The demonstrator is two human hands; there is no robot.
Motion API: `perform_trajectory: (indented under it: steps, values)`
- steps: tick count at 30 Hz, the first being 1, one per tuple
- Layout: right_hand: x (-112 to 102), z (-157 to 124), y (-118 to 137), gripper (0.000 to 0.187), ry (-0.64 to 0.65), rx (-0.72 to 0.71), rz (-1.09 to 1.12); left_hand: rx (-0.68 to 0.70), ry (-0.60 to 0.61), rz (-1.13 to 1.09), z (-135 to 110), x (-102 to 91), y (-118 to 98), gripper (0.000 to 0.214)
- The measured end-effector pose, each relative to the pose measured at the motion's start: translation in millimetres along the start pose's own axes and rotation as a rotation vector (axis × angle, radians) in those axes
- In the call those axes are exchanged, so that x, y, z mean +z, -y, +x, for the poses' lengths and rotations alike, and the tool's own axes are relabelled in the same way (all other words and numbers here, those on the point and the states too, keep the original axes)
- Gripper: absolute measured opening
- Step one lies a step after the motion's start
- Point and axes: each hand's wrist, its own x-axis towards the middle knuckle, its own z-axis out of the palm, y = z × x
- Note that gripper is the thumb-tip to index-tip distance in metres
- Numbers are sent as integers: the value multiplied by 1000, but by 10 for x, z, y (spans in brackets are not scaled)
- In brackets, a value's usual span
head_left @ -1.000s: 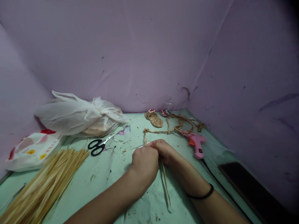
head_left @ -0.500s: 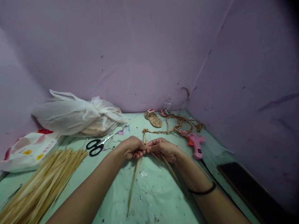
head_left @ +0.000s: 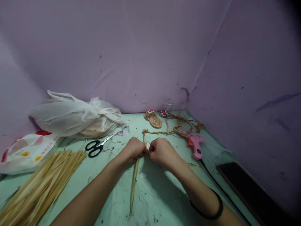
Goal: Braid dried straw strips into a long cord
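Observation:
My left hand [head_left: 134, 149] and my right hand [head_left: 162, 152] meet at the middle of the green table [head_left: 160, 201], both closed in a pinch on the near end of a braided straw cord [head_left: 171, 129]. The cord runs away from my fingers in loops toward the back right corner. A loose straw strand [head_left: 133, 188] hangs from under my left hand toward me, lying flat on the table. My right wrist wears a black band [head_left: 211, 210].
A bundle of straw strips [head_left: 39, 185] lies at the left, with black scissors [head_left: 96, 147] beside it. Plastic bags [head_left: 75, 114] sit at the back left. A small woven sandal [head_left: 152, 118], a pink glue gun [head_left: 194, 144] with its cord, and a dark phone [head_left: 246, 188] lie to the right.
My left hand moved off my right hand and back to the left. The strands fanned out, then my right hand turned over; now one strand trails under my left hand.

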Motion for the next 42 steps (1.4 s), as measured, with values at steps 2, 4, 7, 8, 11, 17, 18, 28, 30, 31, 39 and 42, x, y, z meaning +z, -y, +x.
perform_trajectory:
  steps: [2,4,7,8,11,17,18,28,30,31,39,42]
  values:
    - [-11,-37,51,12,52,-25,-14,-59,27,-81,-1,6,25,18]
    - [5,-60,98,15,78,-52,-9,-71,57,-194,0,18,74,18]
    - [27,-94,157,14,85,-83,-2,16,73,-328,-8,32,168,12]
    - [21,-105,166,13,83,-97,-3,58,71,-353,-14,34,198,8]
    - [-54,-115,129,11,153,-131,43,140,79,-415,-30,31,270,2]
    - [-181,65,-128,10,-22,41,363,145,114,-447,-43,-2,300,11]
    - [-151,96,-141,10,-8,79,447,147,116,-438,-46,-8,294,11]
    - [236,156,-23,9,264,206,725,148,140,-295,-33,-58,263,7]
    - [235,164,-46,8,297,204,768,169,159,-216,-33,-81,259,9]
    - [232,165,-53,8,304,199,792,184,157,-178,-32,-93,258,10]
    - [264,128,-18,11,214,166,851,219,20,-10,-25,-148,253,8]
    - [281,130,-22,9,236,188,853,146,9,90,-68,-210,219,9]
